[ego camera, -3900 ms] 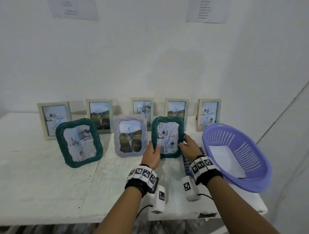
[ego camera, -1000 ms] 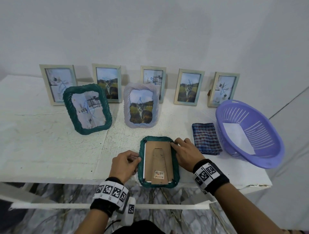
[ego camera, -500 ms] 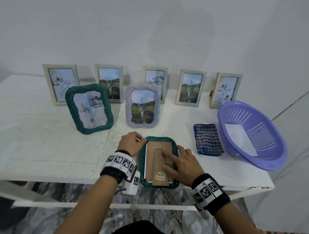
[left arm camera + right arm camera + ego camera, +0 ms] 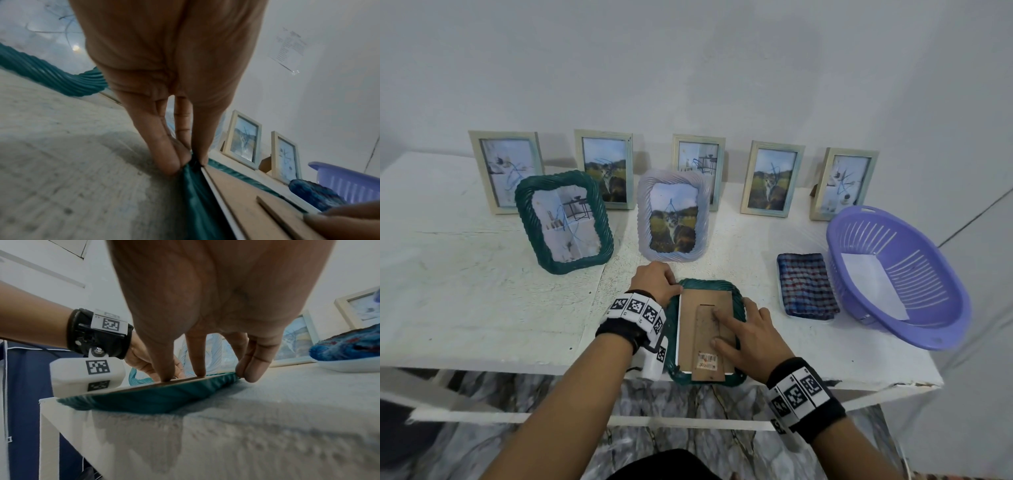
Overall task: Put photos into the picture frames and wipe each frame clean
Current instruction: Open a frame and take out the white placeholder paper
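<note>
- The green frame (image 4: 703,334) lies face down at the 6 o'clock edge of the white table (image 4: 465,298), brown backing board up, its near rim just over the table's lip.
- Left hand (image 4: 654,284) is at the frame's 11 o'clock corner; the left wrist view shows thumb and fingertips (image 4: 170,162) pinching the green rim there.
- Right hand (image 4: 751,337) lies across the frame's 3 o'clock side, fingers fairly straight, forefinger and thumb pressing flat on the backing's stand flap (image 4: 709,342); the outer fingers touch the frame's right rim in the right wrist view. Pressing, not clasping.
- A barcode sticker (image 4: 707,361) sits at the 6 o'clock end of the backing.
- At 12 o'clock from the work, a lilac frame (image 4: 674,216) stands upright with a cat photo in it.
- At 10 o'clock, a second green frame (image 4: 564,222) stands tilted, photo inside.
- Along the wall, a back row of five pale frames (image 4: 772,178), each showing a photo.
- At 2 o'clock, a folded plaid cloth (image 4: 806,286) lies flat, just beside the purple basket (image 4: 941,301).
- A white sheet (image 4: 869,282) rests inside that basket.
</note>
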Action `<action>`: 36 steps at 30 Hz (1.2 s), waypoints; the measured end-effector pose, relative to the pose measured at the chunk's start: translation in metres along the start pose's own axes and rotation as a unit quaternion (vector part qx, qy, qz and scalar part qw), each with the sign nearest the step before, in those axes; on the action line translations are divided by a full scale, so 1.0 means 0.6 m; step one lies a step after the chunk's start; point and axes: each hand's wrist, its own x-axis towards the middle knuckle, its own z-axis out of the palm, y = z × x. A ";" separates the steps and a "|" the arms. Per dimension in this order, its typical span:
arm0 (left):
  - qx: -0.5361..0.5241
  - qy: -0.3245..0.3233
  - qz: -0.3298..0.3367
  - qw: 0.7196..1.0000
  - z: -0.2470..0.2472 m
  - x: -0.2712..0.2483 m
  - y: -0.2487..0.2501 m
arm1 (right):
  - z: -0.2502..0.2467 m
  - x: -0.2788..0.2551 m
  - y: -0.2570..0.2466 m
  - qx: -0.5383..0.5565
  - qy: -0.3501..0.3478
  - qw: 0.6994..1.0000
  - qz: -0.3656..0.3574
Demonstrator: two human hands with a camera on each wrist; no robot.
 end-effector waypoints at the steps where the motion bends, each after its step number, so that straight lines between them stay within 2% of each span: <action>1: -0.011 -0.004 0.001 1.000 -0.001 -0.001 -0.004 | 0.001 0.000 0.000 0.001 0.001 1.000 -0.001; 4: -0.023 -0.013 0.017 0.999 -0.005 -0.012 -0.012 | 0.003 -0.001 0.000 -0.004 0.007 1.000 -0.003; 7: 0.042 -0.019 0.061 0.997 -0.003 -0.055 -0.018 | 0.006 -0.008 -0.003 -0.014 0.023 1.000 0.007; 9: 0.071 -0.012 0.097 0.993 0.005 -0.099 -0.026 | 0.009 -0.021 -0.006 0.008 0.079 0.997 0.002; 12: 0.069 -0.030 0.142 0.987 0.026 -0.152 -0.045 | 0.023 -0.048 0.001 0.064 0.156 0.985 -0.045; 16: 0.062 -0.027 0.157 0.985 0.051 -0.169 -0.067 | 0.036 -0.081 0.019 0.096 0.133 0.981 -0.107; 23: 0.083 0.008 0.155 0.984 0.067 -0.163 -0.075 | 0.029 -0.087 0.034 0.103 0.082 0.983 -0.129; 31: 0.073 0.033 0.164 0.983 0.074 -0.164 -0.082 | 0.025 -0.074 0.041 0.132 0.098 0.977 -0.136; 36: 0.070 0.035 0.165 0.983 0.078 -0.162 -0.086 | 0.023 -0.078 0.023 0.089 0.111 0.982 -0.126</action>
